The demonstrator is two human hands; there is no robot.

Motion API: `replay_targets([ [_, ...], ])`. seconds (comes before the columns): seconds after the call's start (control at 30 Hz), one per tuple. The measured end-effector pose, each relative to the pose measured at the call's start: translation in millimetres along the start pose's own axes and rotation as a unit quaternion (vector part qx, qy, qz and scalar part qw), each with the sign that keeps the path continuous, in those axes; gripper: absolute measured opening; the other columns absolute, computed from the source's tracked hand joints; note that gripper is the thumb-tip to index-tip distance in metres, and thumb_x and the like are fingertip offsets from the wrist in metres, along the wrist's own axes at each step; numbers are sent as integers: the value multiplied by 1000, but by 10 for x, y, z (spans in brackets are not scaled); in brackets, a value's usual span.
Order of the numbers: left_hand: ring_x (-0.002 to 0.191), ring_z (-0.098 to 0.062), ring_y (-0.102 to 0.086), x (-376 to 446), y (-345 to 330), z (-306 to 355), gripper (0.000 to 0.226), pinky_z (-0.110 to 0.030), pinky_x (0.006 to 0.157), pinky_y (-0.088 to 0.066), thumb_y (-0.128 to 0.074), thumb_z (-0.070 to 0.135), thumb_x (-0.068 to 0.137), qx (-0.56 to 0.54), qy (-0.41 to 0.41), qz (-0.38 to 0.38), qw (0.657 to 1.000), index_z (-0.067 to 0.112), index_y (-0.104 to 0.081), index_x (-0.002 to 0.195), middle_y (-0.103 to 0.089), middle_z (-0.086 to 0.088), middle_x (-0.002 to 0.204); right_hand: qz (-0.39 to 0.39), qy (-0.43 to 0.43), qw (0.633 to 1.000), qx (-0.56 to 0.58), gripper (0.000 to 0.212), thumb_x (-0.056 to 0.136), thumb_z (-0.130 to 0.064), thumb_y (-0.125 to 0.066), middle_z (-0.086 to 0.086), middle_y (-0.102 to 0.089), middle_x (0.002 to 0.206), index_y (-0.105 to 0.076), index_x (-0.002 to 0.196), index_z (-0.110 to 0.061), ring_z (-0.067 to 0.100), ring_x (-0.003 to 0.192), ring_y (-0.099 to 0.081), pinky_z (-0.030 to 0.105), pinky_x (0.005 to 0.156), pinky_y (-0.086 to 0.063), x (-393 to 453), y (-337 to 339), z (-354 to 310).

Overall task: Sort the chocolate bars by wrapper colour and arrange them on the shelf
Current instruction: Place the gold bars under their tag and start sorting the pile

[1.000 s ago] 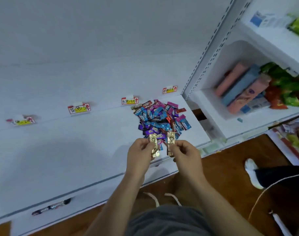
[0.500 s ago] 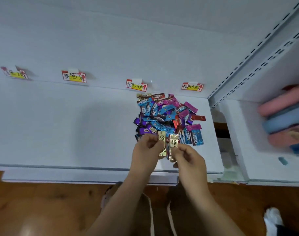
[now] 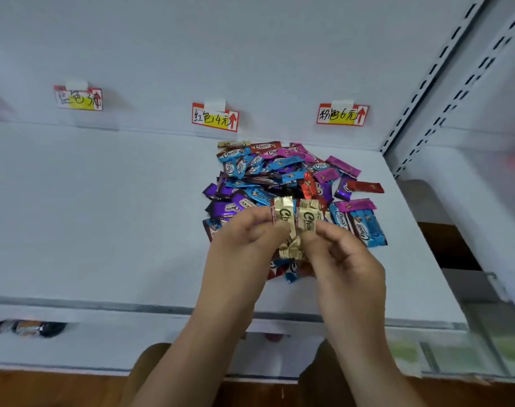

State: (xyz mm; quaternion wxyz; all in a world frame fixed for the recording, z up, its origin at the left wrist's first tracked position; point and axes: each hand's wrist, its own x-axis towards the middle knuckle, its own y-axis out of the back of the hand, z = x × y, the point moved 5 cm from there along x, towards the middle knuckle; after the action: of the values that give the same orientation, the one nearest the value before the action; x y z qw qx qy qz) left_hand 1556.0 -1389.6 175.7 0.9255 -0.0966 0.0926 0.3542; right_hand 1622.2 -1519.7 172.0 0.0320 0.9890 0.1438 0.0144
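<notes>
A heap of mixed chocolate bars [image 3: 291, 180] in blue, purple, pink and red wrappers lies on the white shelf [image 3: 103, 215], toward its right end. Just above the heap's near edge, my left hand [image 3: 244, 248] pinches one gold-wrapped bar [image 3: 284, 214] and my right hand [image 3: 341, 257] pinches a second gold bar [image 3: 308, 218]. The two gold bars stand upright side by side and touch. My hands hide the nearest bars of the heap.
Three handwritten price tags hang on the back wall: one at the left [image 3: 78, 98], one in the middle [image 3: 215, 117], one at the right [image 3: 342, 114]. A slotted upright [image 3: 408, 113] bounds the shelf on the right. A dark wrapped item [image 3: 27, 327] lies on the lower shelf.
The view has swung to face the shelf squarely. My hands have brought the two gold bars closer together until they touch.
</notes>
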Motion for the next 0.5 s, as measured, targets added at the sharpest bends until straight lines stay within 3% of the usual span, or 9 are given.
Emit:
replay_targets([
  [0.1, 82, -29, -72, -59, -28, -161, 12, -43, 78, -61, -71, 11, 93, -27, -28, 6, 999, 13, -74, 104, -79, -12, 91, -6, 25, 999, 39, 19, 96, -17, -72, -9, -74, 79, -73, 103, -34, 5, 68, -69, 21, 60, -58, -67, 6, 104],
  [0.27, 88, -28, -76, -301, -85, -238, 16, -52, 94, -59, -76, 10, 89, -31, -46, 46, 997, 15, -71, 103, -80, -4, 87, -42, 39, 998, 23, 19, 100, -20, -68, -6, -77, 85, -74, 108, -37, 15, 66, -72, 31, 64, -61, -184, 67, 199],
  [0.4, 95, -30, -77, -370, -18, -182, 38, -54, 94, -60, -80, 17, 80, -27, -33, 65, 997, 8, -71, 116, -80, -9, 96, -57, 122, 986, -103, 19, 102, -24, -64, -17, -77, 92, -77, 114, -31, 5, 83, -73, 31, 78, -62, -111, 257, 180],
  [0.5, 90, -29, -78, -289, 41, -194, 29, -40, 75, -65, -70, 4, 93, -38, -9, 69, 997, 3, -66, 122, -80, -12, 100, 5, 204, 952, -227, 21, 101, -15, -64, -11, -76, 106, -78, 116, -20, 6, 96, -69, 31, 87, -58, 239, 463, 146],
])
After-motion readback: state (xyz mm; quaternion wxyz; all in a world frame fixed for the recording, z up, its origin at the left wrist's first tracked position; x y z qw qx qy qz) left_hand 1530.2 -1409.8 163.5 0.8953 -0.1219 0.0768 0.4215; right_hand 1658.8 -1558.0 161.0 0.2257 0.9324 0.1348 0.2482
